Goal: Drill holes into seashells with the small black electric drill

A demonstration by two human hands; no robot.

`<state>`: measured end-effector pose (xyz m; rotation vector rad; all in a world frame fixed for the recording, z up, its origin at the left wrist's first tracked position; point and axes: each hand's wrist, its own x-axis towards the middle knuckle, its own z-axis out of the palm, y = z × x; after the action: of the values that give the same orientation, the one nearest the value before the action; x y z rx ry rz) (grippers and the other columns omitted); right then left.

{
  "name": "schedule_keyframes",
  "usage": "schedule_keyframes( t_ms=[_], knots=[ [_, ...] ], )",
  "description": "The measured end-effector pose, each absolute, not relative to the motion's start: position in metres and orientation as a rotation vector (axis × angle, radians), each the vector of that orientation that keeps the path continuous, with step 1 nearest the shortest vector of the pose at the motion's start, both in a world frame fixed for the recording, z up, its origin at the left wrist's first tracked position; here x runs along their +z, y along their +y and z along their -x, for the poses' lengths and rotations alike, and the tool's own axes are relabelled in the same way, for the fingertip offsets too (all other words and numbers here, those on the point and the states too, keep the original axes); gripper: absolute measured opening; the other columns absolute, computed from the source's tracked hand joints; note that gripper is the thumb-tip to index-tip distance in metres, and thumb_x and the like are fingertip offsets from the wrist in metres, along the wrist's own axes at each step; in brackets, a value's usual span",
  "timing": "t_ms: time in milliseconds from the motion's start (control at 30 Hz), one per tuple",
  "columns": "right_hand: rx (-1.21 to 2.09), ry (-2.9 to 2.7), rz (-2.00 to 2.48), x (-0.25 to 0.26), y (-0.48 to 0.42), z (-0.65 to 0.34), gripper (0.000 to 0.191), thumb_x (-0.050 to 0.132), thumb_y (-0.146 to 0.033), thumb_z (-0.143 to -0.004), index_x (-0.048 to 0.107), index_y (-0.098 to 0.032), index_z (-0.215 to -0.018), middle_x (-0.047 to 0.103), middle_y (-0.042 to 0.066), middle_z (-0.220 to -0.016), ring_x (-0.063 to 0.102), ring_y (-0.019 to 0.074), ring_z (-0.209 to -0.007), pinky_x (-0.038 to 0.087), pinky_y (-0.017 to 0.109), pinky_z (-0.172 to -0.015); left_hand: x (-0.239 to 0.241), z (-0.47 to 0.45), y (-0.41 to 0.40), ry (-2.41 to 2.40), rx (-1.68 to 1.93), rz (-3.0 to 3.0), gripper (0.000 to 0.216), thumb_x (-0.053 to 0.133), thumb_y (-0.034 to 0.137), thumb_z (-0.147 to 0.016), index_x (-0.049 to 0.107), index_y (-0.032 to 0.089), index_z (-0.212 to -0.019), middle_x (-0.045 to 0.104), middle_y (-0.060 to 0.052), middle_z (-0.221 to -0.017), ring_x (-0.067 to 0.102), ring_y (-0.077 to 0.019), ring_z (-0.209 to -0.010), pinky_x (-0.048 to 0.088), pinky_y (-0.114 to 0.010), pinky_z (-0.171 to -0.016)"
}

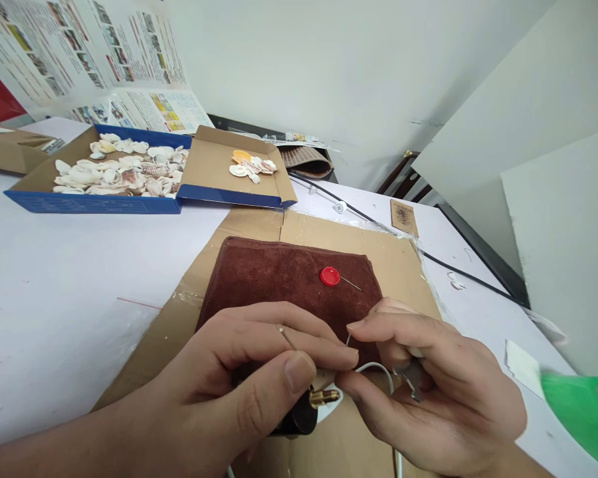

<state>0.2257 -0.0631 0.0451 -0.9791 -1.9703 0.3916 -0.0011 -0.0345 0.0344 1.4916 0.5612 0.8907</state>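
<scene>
My left hand (239, 378) is closed around a black tool with a brass tip (323, 398), thumb and fingers pinched near its front. My right hand (428, 392) is closed too, pinching a thin metal pin (347, 340) at the fingertips, with a white wire (379, 368) and a small grey metal piece (412, 382) in its palm. Both hands meet just above the near edge of a brown suede cloth (269, 275). A red button (329, 276) with a needle beside it lies on the cloth.
The cloth lies on flattened cardboard (329, 232) on a white table. A blue box of seashells (114, 172) and its lid with a few shells (252, 166) stand at the back left. A black cable (453, 269) runs along the right; green tape roll (583, 408) at right.
</scene>
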Motion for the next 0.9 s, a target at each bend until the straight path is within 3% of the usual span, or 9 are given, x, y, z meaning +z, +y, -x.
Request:
schedule_keyframes(
  t_ms=[267, 900],
  knots=[
    [0.392, -1.978, 0.986, 0.0418, -0.0637, -0.2270, 0.041, 0.080, -0.007, -0.085, 0.068, -0.023, -0.120, 0.070, -0.001, -0.076, 0.060, 0.0142, -0.059, 0.051, 0.032, -0.054, 0.0370, -0.0017, -0.0323, 0.517, 0.899, -1.479, 0.038, 0.063, 0.016, -0.104, 0.081, 0.045, -0.120, 0.082, 0.005, -0.113, 0.077, -0.0137, -0.104, 0.063, -0.020, -0.093],
    [0.394, -2.014, 1.019, 0.0384, -0.0648, -0.2284, 0.041, 0.085, -0.019, -0.088, 0.065, -0.027, -0.123, 0.067, -0.002, -0.075, 0.055, 0.0146, -0.055, 0.049, 0.034, -0.053, 0.0334, 0.0003, -0.0337, 0.524, 0.882, -1.485, 0.039, 0.062, 0.018, -0.105, 0.079, 0.049, -0.124, 0.080, 0.005, -0.116, 0.076, -0.0140, -0.104, 0.062, -0.020, -0.091]
  ],
)
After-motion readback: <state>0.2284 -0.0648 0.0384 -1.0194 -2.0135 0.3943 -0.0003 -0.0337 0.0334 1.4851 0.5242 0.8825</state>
